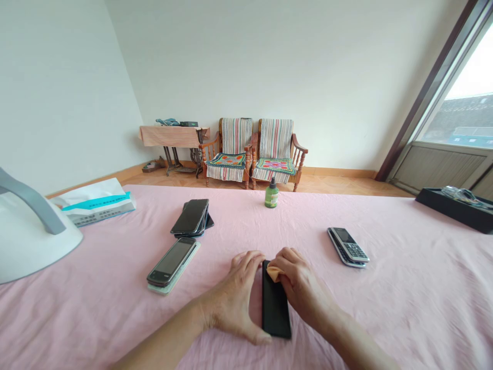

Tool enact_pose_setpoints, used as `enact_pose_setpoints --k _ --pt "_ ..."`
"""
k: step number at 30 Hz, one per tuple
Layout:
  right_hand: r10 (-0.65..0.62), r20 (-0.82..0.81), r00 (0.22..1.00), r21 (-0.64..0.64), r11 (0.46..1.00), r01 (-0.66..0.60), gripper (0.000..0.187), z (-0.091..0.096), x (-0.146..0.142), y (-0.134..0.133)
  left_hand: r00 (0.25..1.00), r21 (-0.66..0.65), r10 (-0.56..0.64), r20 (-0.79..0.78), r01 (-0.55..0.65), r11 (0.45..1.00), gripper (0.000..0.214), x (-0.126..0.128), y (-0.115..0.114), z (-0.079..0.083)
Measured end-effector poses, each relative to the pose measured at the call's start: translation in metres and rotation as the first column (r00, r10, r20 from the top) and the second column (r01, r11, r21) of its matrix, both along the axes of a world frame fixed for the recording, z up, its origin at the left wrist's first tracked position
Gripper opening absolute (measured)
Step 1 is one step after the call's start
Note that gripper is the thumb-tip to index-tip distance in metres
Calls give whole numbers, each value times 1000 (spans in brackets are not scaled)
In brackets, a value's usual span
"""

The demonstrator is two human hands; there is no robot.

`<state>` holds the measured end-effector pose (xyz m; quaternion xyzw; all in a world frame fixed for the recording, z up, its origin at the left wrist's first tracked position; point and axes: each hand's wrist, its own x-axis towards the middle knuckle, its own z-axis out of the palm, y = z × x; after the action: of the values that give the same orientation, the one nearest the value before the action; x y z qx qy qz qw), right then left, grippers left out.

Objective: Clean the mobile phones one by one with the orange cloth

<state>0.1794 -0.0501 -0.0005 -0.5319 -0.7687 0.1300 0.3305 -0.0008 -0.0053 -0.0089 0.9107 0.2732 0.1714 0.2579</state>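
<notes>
A black smartphone [276, 311] lies flat on the pink tablecloth in front of me. My left hand [241, 295] spans its left side, fingertips at the top edge and thumb at the bottom corner, gripping it lengthwise. In my right hand [298, 277] is a bunched orange-tan cloth [274, 273], pressed on the upper part of the phone's dark face. Part of the cloth is hidden under my fingers. Left of my hands, a grey slider-style phone [172, 262] rests on a pale one. Behind these is a stack of dark smartphones [190, 217].
A green spray bottle [271, 195] stands near the far edge. Keypad phones [348, 245] lie stacked at right. A black box [454, 208] holds clear items at far right. At left are a tissue pack [102, 205] and a white appliance with a grey handle [34, 241].
</notes>
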Motion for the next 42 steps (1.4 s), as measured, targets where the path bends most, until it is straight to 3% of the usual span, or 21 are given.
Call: enact_pose_setpoints --k 6,8,11,14,17,21,25,31,33,37,42 --pt "84 -113 990 -67 994 -92 30 3 9 -5 1000 -36 13 -12 -13 999 111 -2 0 -3" --pt "14 -187 982 -65 998 -27 29 0 21 -2 999 -39 20 -28 -21 999 115 -3 0 -3" --pt "-176 -279 944 -54 984 168 24 -4 35 5 998 -16 17 -56 -18 1000 118 -3 0 -1" --pt "-233 -332 914 -59 972 226 20 -8 36 8 998 5 13 -55 -13 1000 117 -3 1 0" --pt "-135 -300 944 -5 990 140 25 -10 22 4 999 13 21 -31 -21 1000 118 -2 1 -2" --pt "-14 -135 991 75 997 25 33 -10 -2 -3 1000 16 24 -9 -24 1000 120 -3 1 -7" --pt "-56 -35 998 100 993 59 28 -9 -2 -1 1000 19 24 7 -24 1000 120 -3 1 -7" --pt "-298 -42 954 95 949 301 19 -18 27 10 999 -14 8 32 -7 1000 119 -3 2 -7" --pt "-254 -99 962 105 959 264 21 -18 25 8 999 -26 14 35 -13 1000 118 -2 2 -7" --pt "-60 -124 990 122 990 75 29 -10 2 2 999 -36 25 32 -24 999 117 -1 1 -7" --pt "-127 -86 988 103 985 135 26 -6 -3 3 998 -20 18 53 -17 1000 117 -1 -1 -5"
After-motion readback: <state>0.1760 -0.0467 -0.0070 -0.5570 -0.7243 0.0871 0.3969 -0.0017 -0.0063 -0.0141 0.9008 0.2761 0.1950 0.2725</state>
